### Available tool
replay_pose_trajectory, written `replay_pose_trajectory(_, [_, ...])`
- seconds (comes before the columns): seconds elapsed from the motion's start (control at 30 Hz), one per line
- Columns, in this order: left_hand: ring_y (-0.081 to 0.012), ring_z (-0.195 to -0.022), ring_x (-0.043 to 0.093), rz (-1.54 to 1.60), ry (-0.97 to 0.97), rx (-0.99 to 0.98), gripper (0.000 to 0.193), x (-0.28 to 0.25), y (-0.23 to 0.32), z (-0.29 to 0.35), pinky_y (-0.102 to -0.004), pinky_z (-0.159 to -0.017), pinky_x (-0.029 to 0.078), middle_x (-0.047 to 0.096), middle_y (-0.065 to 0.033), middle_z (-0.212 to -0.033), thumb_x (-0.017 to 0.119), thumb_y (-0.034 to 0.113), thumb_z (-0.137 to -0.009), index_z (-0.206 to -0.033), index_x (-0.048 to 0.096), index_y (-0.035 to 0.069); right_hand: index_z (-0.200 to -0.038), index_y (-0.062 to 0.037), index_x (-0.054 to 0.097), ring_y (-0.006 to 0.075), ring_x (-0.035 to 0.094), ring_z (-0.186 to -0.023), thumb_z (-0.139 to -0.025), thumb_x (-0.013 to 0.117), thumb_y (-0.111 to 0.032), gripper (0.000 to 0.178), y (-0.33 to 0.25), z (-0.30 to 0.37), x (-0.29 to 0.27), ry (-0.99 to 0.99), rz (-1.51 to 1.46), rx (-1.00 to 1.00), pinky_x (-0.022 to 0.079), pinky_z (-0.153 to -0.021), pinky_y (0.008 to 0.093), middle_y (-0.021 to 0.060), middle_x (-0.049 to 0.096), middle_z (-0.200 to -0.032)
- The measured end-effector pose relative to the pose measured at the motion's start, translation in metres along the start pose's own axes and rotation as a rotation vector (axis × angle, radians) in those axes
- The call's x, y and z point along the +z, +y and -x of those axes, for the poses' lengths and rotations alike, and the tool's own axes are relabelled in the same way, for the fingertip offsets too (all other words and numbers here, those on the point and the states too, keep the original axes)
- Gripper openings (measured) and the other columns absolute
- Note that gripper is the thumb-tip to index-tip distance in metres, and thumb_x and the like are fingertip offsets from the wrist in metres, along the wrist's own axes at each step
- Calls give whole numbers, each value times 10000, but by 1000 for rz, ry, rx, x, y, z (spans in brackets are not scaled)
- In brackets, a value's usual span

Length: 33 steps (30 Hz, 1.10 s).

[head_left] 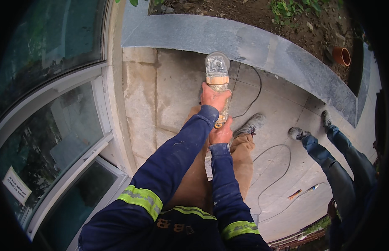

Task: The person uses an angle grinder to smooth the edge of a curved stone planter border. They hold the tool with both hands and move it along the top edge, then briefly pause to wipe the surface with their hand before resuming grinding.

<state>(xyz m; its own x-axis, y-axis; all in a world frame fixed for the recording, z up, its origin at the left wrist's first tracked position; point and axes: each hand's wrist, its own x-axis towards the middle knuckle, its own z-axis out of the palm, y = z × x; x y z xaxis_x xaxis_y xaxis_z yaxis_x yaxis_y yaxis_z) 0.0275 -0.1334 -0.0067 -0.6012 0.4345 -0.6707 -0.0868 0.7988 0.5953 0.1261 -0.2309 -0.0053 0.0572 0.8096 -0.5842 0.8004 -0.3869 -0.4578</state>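
An angle grinder (218, 79), dusty with a yellowish-orange body, is held out in front of me by both hands. My left hand (215, 98) wraps around the middle of its body. Lower down, my right hand (221, 133) grips the rear end near the cable. The grinder's round disc (224, 58) is at the edge of the grey stone ledge (177, 35); whether it touches the stone I cannot tell. From the tool a dark power cable (260, 85) loops over the paved floor to the right.
Another person's legs in jeans (328, 157) stand at the right. A plug connection (313, 188) and an orange-handled tool (294, 195) lie on the floor. Beyond the ledge is a soil bed (244, 10) with a terracotta pot (341, 56). Glazed doors (65, 121) flank the left.
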Motion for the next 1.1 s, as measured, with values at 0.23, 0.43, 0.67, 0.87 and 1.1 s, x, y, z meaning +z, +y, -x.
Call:
replay_pose_trajectory(0.23, [-396,-995,637,36,-25,37,710,7,-4,8,-434,-899,485,646,-254,-1051,802,270,-623,-1151,443,-38,-1356,13,328,508,611,-792,-719,712,-144,760,6,4,-2,46,-7,21,481,-700,536,315,632,-842])
replay_pose_trajectory(0.43, [-392,-1002,636,14,-36,8,714,10,1,13,-437,-895,485,642,-260,-1060,798,271,-620,-1148,438,-47,-1353,17,329,514,608,-788,-744,710,-146,736,14,4,-5,95,-24,-59,480,-690,536,317,628,-813])
replay_pose_trajectory(0.67, [-421,-1003,627,73,-34,26,733,12,-8,8,-451,-896,483,640,-280,-1045,785,296,-620,-1157,425,-49,-1344,17,332,511,612,-804,-761,693,-126,700,6,5,-15,27,18,-17,480,-695,538,322,629,-824])
replay_pose_trajectory(0.87, [-364,-1004,641,-40,-123,7,729,34,12,21,-418,-894,491,645,-235,-1069,823,284,-624,-1167,457,-35,-1336,6,338,514,613,-802,-765,669,-97,668,24,-2,-19,169,-24,-45,472,-697,550,327,629,-824])
replay_pose_trajectory(1.1, [-371,-997,646,-42,-60,-6,707,25,11,24,-425,-894,492,655,-236,-1049,825,276,-618,-1142,469,-38,-1336,5,334,507,619,-812,-762,705,-153,701,21,1,-18,84,-1,0,484,-706,539,315,640,-855])
